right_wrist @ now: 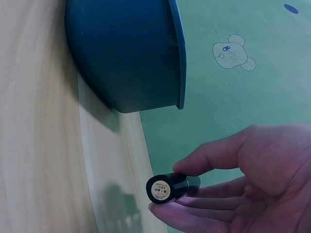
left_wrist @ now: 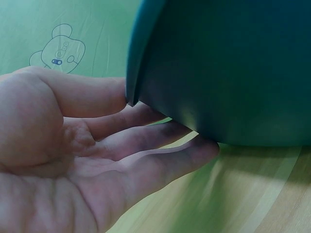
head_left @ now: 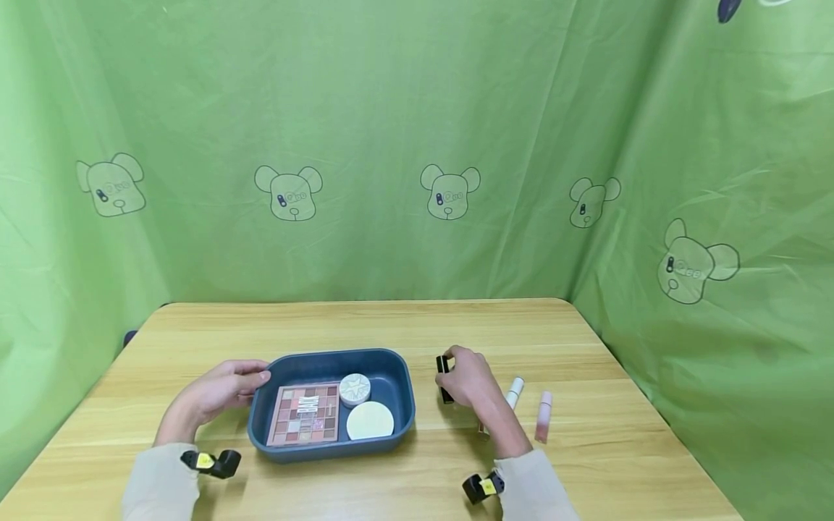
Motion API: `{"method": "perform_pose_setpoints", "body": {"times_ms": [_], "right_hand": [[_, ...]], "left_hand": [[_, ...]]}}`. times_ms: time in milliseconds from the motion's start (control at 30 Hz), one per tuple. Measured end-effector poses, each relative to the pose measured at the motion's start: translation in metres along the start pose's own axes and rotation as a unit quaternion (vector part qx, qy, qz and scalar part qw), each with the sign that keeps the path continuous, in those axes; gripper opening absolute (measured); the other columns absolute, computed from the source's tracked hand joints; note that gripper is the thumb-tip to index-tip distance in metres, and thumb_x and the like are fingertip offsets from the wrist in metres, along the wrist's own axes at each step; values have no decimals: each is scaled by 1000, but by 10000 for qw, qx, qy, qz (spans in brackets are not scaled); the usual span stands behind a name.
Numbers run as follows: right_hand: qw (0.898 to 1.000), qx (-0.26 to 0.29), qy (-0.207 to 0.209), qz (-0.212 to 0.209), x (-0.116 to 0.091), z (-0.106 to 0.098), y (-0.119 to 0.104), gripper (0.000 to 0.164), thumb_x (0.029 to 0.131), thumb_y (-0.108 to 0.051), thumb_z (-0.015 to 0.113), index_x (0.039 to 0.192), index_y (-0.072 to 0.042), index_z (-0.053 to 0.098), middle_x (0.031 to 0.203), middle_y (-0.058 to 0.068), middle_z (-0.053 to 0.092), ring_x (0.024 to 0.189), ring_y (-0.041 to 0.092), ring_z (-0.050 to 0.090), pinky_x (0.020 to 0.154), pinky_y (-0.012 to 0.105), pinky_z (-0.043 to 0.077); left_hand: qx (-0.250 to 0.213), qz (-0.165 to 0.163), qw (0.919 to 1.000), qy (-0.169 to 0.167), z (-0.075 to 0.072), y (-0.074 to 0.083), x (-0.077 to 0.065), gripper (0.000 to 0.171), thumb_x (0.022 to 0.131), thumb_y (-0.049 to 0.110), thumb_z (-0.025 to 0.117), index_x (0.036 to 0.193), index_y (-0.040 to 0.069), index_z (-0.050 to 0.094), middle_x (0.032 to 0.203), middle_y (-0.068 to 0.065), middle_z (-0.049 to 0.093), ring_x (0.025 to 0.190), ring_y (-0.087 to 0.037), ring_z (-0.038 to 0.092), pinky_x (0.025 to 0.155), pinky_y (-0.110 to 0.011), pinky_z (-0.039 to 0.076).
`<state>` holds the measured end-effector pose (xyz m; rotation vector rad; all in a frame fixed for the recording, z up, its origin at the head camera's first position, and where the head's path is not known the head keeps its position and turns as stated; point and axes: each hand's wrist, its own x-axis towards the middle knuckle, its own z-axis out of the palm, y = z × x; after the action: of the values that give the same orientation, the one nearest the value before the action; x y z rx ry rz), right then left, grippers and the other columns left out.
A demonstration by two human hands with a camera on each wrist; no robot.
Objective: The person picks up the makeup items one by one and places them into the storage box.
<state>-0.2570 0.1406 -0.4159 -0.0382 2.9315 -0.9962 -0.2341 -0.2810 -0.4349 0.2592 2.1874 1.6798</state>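
My right hand (head_left: 470, 376) pinches a black lipstick (head_left: 444, 364) between thumb and fingers, to the right of a blue tub (head_left: 326, 454). In the right wrist view the lipstick's (right_wrist: 162, 191) round end label faces the camera. My left hand (head_left: 215, 393) is at the tub's left side. Its thumb tip touches the rim in the left wrist view, while its nearly straight fingers (left_wrist: 160, 167) lie against the outer wall. Inside the tub are an eyeshadow palette (head_left: 304, 414), a small round case with a star (head_left: 355, 389) and a white round compact (head_left: 370, 421).
Right of the tub, a white-capped tube (head_left: 515, 392) lies partly hidden behind my right forearm. A pink lip gloss tube (head_left: 544, 417) lies further right. Green curtains (head_left: 371, 253) with bear faces stand behind and beside the wooden table (head_left: 365, 325).
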Motion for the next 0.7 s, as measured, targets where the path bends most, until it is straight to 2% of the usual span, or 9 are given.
{"method": "perform_pose_setpoints", "body": {"times_ms": [300,700], "right_hand": [[9999,132,6,-100,-1,-2,-5,53,84,-12,71,134,-1,60,101,14,75,81,20,70,66,30,59],[9981,591,-119,-141,-4,-6,-11,55,84,-9,70,137,0,57,100,17,76,69,17,71,62,30,60]], "left_hand": [[10,6,10000,24,0,-1,0,54,105,16,51,142,-21,38,134,-35,58,122,-40,62,103,-47,55],[9,-49,10000,85,1,-1,0,54,105,16,51,142,-21,37,135,-36,57,124,-42,61,104,-48,54]]}}
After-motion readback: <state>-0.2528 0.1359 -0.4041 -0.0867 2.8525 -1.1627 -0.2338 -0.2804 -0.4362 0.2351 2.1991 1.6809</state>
